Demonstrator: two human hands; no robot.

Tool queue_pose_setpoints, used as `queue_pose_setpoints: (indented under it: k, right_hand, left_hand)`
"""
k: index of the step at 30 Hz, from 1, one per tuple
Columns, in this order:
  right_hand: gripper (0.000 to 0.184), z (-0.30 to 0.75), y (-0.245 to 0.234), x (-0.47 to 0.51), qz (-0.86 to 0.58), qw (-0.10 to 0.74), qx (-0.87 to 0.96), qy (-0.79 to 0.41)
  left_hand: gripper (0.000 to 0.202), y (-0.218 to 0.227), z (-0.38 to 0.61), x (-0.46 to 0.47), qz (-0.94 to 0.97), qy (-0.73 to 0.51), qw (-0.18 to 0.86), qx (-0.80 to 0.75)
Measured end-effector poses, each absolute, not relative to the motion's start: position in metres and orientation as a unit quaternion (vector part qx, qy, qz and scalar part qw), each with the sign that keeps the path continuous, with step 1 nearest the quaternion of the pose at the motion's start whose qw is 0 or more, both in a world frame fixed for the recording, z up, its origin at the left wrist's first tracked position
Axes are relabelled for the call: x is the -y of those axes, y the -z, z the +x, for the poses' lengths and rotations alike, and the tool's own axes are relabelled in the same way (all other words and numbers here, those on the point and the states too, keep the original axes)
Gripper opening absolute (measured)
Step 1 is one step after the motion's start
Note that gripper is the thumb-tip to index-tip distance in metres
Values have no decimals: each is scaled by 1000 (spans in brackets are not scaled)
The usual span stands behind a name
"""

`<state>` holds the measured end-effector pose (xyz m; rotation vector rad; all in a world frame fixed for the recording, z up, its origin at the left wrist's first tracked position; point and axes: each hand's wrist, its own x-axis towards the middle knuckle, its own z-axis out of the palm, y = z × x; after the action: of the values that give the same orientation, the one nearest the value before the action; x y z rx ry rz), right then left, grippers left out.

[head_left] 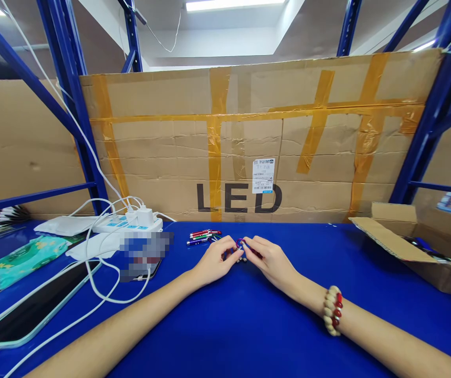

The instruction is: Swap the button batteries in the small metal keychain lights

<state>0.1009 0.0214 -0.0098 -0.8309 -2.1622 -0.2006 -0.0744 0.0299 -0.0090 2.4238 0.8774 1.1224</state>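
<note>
My left hand (219,260) and my right hand (270,261) meet over the middle of the blue table. Thumb and fingers of both are pinched on a small purple loop (240,241), which arches up between the fingertips. Small metallic bits (243,259) show just under the fingertips; what they belong to is hidden. Beyond my left hand lies a small group of slim, shiny metal tubes (205,232), red, green and blue, with little clip-like ends toward the hand. These tubes are apart from my fingers.
At left, a white power strip (152,224) with looping cables stands near a phone (36,304) and a green packet (20,260). An open cardboard box (394,239) with pen-like items sits at right. A taped cardboard sheet (162,157) closes the back, between blue posts (426,121).
</note>
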Motion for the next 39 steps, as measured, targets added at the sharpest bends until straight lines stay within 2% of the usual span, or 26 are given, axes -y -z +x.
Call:
queue_pose_setpoints:
  k: [9, 31, 39]
  right_hand:
    - [25, 99, 10, -20, -353, 393, 849, 21]
    - [28, 102, 9, -21, -333, 402, 852, 35]
    - [27, 103, 7, -21, -343, 412, 843, 43]
  left_hand:
    - [26, 9, -73, -29, 846, -403, 153, -314]
    - [28, 9, -73, -28, 842, -396, 151, -333]
    - [17, 12, -75, -29, 838, -401, 149, -337]
